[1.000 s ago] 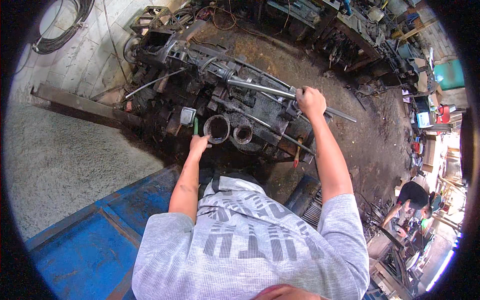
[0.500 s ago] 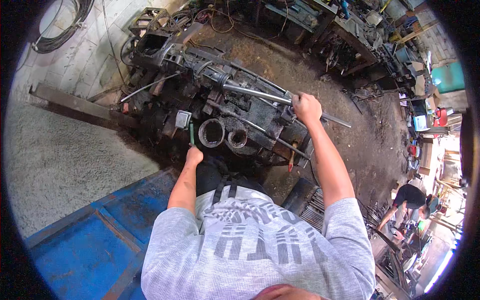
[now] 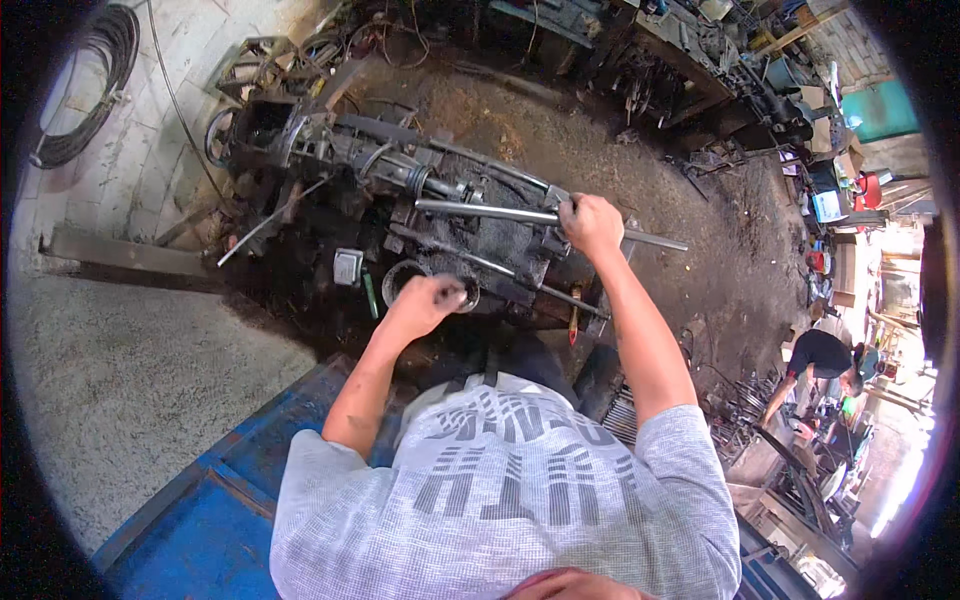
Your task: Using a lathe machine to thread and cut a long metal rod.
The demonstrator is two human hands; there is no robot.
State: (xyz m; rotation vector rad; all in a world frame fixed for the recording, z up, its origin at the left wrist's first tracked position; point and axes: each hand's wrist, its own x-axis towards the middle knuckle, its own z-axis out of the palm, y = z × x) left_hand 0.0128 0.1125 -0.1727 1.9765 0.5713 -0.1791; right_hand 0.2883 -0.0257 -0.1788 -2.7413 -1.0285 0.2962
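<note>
Left hand, just to the 9 o'clock side of the view's middle, has its fingers curled and blurred above two round pots, so whether it holds or touches anything I cannot tell; right hand, at 2 o'clock, is clenched around a bar. Left to right by the same clock, a cable coil hangs on the wall at 10, pale concrete spreads at 9, and a blue panel sits at 8. A thin rod slants near 10. A white box lies between 9 and 10, with a green stick just beside it at 9. Next come the large pot, partly covered by the left hand, and the small pot, mostly hidden by its fingers. The dark machine stretches from 10 to past 12; the bar passes over it in view, its near-level length running from 11 to between 2 and 3, beyond the right hand. Directly at 6 o'clock from that hand is a red-tipped handle. Farther off, a person in a black top bends over just past 3.
</note>
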